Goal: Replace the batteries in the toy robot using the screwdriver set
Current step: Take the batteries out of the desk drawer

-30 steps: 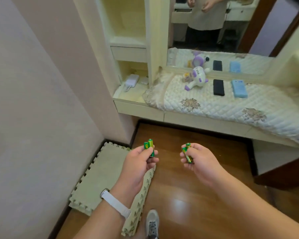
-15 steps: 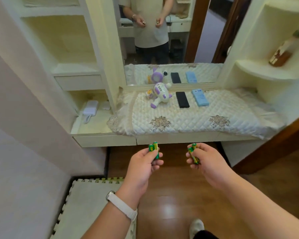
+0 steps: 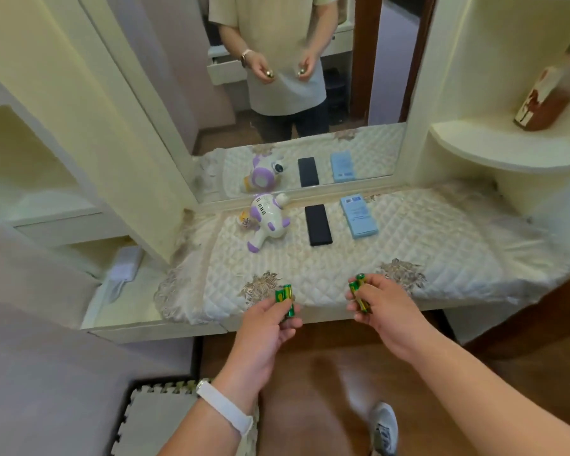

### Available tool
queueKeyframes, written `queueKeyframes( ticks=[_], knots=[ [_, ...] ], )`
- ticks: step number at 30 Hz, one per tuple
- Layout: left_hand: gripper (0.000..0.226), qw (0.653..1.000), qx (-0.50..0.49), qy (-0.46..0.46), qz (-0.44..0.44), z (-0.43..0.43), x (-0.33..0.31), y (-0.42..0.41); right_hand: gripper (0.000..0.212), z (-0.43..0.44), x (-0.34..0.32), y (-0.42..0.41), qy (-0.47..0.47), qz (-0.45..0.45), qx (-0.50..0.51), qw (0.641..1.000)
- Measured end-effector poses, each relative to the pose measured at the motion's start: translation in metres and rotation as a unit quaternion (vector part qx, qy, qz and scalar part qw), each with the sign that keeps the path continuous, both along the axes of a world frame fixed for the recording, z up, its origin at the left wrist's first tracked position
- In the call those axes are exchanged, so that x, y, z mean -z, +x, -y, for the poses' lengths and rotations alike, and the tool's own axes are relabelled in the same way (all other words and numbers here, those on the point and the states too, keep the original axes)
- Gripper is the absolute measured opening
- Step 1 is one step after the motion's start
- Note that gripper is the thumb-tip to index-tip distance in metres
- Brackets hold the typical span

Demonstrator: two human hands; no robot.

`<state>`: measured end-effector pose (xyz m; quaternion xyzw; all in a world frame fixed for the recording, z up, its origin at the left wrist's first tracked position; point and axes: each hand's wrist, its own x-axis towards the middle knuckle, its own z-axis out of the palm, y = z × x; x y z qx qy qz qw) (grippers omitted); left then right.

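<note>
Toy robot [image 3: 267, 222], white and purple, lies flat on the quilted cover [image 3: 441, 245] at frame centre, just below the mirror [image 3: 310, 133]. To its right, apart from it, is a black flat case [image 3: 318, 225], then a light blue box [image 3: 357, 217]. Both are closed, contents not visible.

Left hand [image 3: 267, 327], lower centre, grips two green batteries [image 3: 285, 296] between thumb and curled fingers, at the cover's front edge. Right hand [image 3: 380, 307], just right of it, pinches a second green pair [image 3: 359, 291] the same way. The hands are apart. White wristband [image 3: 224, 406] on the left wrist.

Open cubby [image 3: 139, 291], mid left, holds a white object [image 3: 124, 268], too blurred to name. Curved shelf [image 3: 494, 153], upper right, carries a red-brown box [image 3: 543, 97]. Foam mat [image 3: 158, 419] at bottom left; grey shoe [image 3: 384, 429] at bottom right of centre.
</note>
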<state>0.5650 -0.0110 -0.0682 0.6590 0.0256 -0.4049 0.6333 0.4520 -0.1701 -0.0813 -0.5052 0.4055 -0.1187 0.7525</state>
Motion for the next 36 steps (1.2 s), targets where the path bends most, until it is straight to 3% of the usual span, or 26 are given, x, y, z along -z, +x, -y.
queueKeyframes(
  ticks=[8,17,28,36],
  knots=[
    [0.014,0.999,-0.034,0.037,-0.002,0.111,0.007,0.006,0.016,0.131,0.016,0.002,0.008,-0.023,-0.004,1.000],
    [0.012,0.996,-0.045,0.072,-0.007,0.165,0.029,0.044,0.013,0.175,0.038,0.045,0.031,-0.054,-0.025,0.998],
    [0.013,0.986,0.066,0.126,-0.085,0.225,0.124,0.089,0.017,0.210,0.084,0.090,0.015,-0.205,-0.006,0.979],
    [0.014,0.974,0.142,0.165,-0.067,0.244,0.154,0.117,0.015,0.210,0.114,0.125,-0.011,-0.283,-0.042,0.958]
  ],
)
